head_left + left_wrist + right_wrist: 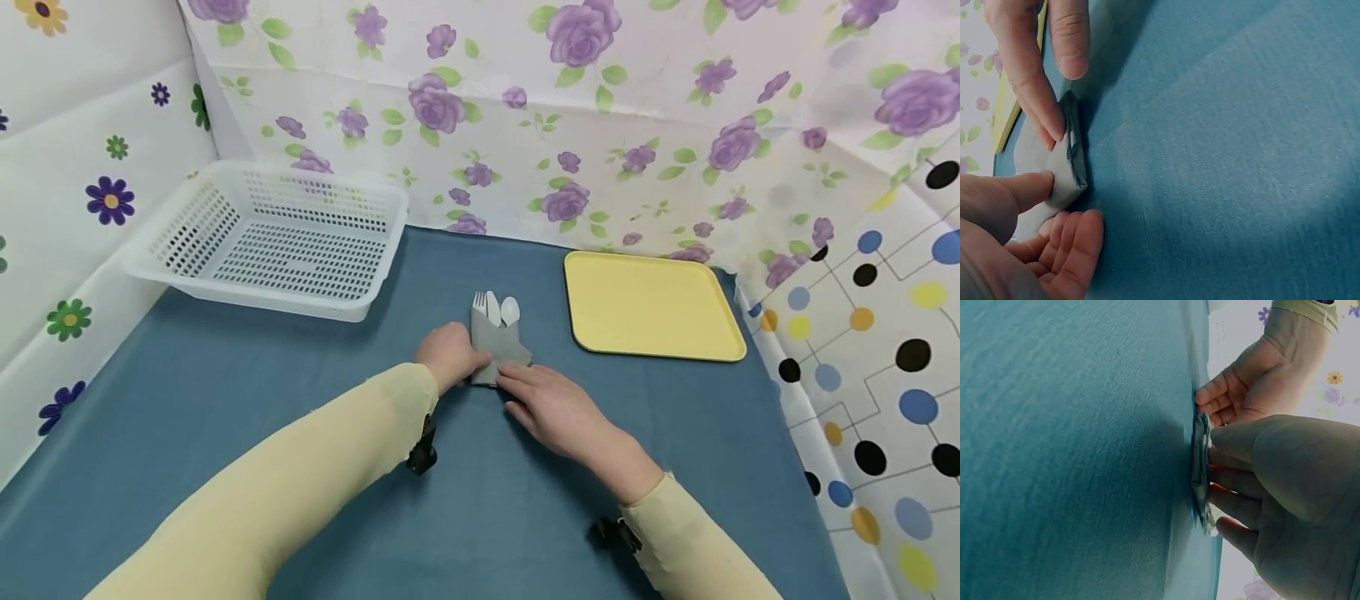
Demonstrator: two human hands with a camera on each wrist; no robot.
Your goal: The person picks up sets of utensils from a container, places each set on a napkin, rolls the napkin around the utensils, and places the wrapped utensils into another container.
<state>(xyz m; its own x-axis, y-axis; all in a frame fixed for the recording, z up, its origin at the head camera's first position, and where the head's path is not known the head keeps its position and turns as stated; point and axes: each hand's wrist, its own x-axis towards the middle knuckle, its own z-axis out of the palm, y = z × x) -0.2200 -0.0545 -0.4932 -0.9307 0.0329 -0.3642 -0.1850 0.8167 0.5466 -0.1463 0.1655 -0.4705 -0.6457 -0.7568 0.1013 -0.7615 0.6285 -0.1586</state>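
Observation:
A folded grey napkin [489, 346] lies at the middle of the table, with a white fork [480, 300], a white knife [492, 308] and a white spoon [510, 311] sticking out of its far end. My left hand [450, 354] pinches the napkin's left side, thumb on top and curled fingers along the edge. From the right, my right hand [551, 408] presses its nearly straight fingertips on the lower right of the cloth. The thick folded near edge of the napkin [1200, 453] shows under the fingers in the right wrist view. The cutlery handles are hidden inside the cloth.
A white perforated basket [277, 292] stands at the back left. At the back right lies a yellow rectangular tray [652, 304]. Blue cloth [480, 517] covers the table, and flowered sheets [495, 133] hang behind it.

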